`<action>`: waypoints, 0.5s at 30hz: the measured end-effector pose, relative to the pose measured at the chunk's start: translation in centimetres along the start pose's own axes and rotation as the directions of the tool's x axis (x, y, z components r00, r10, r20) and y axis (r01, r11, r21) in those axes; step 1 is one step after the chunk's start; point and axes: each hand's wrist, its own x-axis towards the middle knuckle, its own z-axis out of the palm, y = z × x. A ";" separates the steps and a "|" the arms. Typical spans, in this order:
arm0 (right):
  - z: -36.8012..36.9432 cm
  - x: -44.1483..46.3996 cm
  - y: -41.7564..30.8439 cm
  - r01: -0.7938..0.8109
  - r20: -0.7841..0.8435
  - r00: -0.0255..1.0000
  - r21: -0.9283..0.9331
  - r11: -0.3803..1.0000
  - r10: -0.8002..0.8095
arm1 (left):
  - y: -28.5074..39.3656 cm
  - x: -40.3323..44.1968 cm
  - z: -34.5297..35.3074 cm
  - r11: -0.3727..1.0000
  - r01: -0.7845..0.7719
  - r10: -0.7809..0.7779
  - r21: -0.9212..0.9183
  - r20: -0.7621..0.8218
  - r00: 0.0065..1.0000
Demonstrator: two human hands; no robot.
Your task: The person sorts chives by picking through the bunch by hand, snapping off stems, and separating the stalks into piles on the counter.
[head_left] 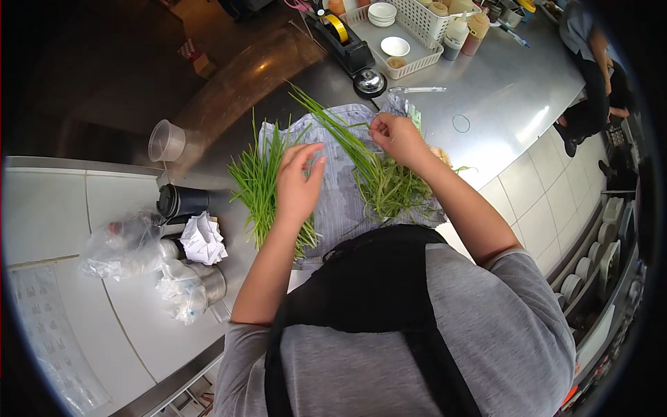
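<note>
My left hand (300, 184) hovers over the inner edge of a pile of chives (258, 184), its thumb and fingers apart with nothing between them. The chives are thin, straight and bright green. My right hand (401, 141) is closed in a pinch above a second, looser heap of green leaves (392, 186); whatever its fingertips hold is too small to make out. Long green stalks (326, 118) stretch from that heap towards the far left. Both piles lie on a grey striped cloth (335, 184), which looks damp in the middle.
Beyond the cloth are a call bell (369, 83), a pen (417, 89), a tape dispenser (342, 42) and a white basket (422, 64) with small dishes. A clear plastic cup (167, 141), crumpled paper (203, 239) and plastic bags (125, 243) sit left. A seated person (590, 62) is at far right.
</note>
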 end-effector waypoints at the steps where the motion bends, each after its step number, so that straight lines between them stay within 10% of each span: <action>1: -0.1 -0.1 -0.2 -0.039 0.003 0.999 0.153 0.987 0.039 | 0.4 0.5 0.9 1.000 -0.004 0.004 -0.003 0.000 1.000; 6: -1.5 -1.3 -2.8 -0.069 0.016 0.997 0.465 0.883 0.070 | 2.2 3.4 4.6 0.839 0.384 -0.257 -0.387 0.341 0.904; 10: -2.7 -1.9 -3.1 -0.122 0.133 0.990 0.568 0.814 0.055 | 3.0 4.0 5.9 0.933 0.114 -0.025 -0.341 0.255 0.967; 15: -3.4 -2.6 -2.4 -0.124 0.125 0.990 0.600 0.790 0.060 | 3.4 3.7 4.5 0.713 0.383 -0.114 -0.588 0.443 0.890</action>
